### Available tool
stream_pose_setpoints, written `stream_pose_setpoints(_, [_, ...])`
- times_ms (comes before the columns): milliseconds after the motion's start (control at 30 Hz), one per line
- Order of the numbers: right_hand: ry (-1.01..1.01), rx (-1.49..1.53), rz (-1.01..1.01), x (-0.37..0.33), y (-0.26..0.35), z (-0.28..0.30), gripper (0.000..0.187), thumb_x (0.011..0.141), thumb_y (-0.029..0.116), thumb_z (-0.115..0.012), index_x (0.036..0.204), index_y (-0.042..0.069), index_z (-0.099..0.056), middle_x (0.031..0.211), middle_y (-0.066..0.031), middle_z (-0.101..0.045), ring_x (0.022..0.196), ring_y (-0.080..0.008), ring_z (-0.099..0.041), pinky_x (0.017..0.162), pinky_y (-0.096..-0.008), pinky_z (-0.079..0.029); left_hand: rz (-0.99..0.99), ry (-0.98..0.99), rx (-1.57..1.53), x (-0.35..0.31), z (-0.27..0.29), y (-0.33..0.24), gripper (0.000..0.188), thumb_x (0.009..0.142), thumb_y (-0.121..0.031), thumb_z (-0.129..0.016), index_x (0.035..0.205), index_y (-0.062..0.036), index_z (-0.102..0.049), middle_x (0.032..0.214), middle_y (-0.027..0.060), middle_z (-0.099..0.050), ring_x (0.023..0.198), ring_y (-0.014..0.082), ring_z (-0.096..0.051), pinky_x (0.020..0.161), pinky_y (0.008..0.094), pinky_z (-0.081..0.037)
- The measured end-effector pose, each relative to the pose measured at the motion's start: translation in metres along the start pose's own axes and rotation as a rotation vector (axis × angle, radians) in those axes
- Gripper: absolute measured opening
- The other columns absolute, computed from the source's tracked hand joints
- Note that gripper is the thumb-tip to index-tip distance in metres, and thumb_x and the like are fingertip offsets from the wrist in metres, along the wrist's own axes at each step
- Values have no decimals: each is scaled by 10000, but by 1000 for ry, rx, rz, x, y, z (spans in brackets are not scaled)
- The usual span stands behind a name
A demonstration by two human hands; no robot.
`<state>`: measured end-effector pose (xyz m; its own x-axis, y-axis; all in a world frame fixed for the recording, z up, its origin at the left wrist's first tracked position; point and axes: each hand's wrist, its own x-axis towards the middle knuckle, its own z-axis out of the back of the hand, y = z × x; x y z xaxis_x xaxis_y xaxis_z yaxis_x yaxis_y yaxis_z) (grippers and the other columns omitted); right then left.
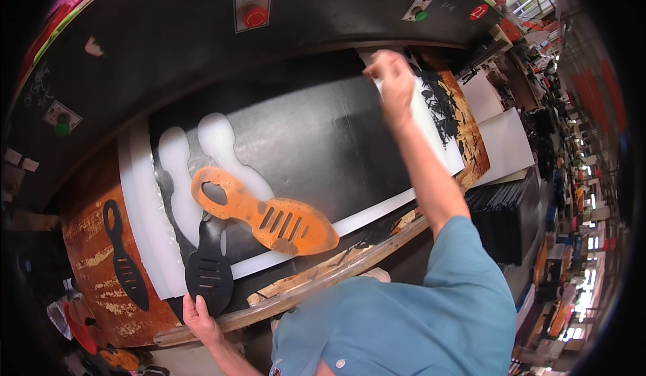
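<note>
Held piece: black slotted piece (210, 290), at the near left, wide end by the near edge of the tabletop (87, 241); its narrow end runs up to the loop of the orange template (250, 201) and gets lost there.
Left hand: left hand (204, 322) at the piece's near-left rim; fingers look clamped on it, thumb on top, rest apparently underneath.
Right hand: right hand (393, 83) raised over the far right of the black sheet (336, 147); blurred, can't tell if its fingers are apart or together.
Piece weight/feel: light, thin, probably rubber or foam; expect it to bend, not break. Matt face, so low slip risk.
Piece weak spots: neck and slot bridges; likely to flop or stretch there.
Piece grip: solid rim of the wide end, clear of the slots. Current hold suits that.
Piece axis: close to straight away from the person, wide end near, narrow end far; slots run crosswise.
Template handling: looks stiff and heavier than the piece; edges could be sharp. Take it by the outer sides at the waist.
Template axis: diagonal, loop end far left, slotted wide end near right, past the sheet's near edge onto the white board (377, 216).
Loose piece: second black piece (121, 253) flat on the left of the tabletop, loop end away, wide end toward the person, leaning slightly right.
</note>
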<state>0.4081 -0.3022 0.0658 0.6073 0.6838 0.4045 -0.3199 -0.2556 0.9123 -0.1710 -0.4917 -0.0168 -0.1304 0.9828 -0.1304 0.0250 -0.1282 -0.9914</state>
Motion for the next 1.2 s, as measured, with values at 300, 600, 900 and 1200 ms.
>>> stream_pose_setpoints(300, [-207,-23,-158,252,-80,97,142,1035,204,-631,1003,79,-689,875,-53,-646,767,-195,-663,669,-348,-581,9,-51,37,7,-12,-4,250,1060,-139,-602,1203,41,-700,1117,65,-727,966,137,-648,910,296,-522])
stream_pose_setpoints(600, [627,137,-268,-24,17,9,374,1010,229,-699,1281,-27,-672,1070,-80,-689,949,-158,-653,851,-320,-549,52,-93,-55,4,-12,3,241,1052,-128,-652,1174,70,-714,1052,72,-757,924,122,-670,860,275,-535])
stream_pose_setpoints(900, [1001,-467,380,-231,70,-51,969,606,221,-906,1502,63,-570,1557,-307,-412,1276,-480,-515,1074,-549,-473,40,-139,-18,6,-10,-1,225,1060,-89,-664,1195,70,-747,1056,35,-763,935,85,-662,856,249,-526])
stream_pose_setpoints(1200, [926,137,-387,-205,73,-14,922,695,178,-949,1499,-65,-569,1611,-211,-461,1477,-304,-483,1241,-419,-358,-15,-434,19,9,59,-11,236,1075,-153,-686,1220,27,-737,1069,23,-758,941,79,-669,858,246,-540])
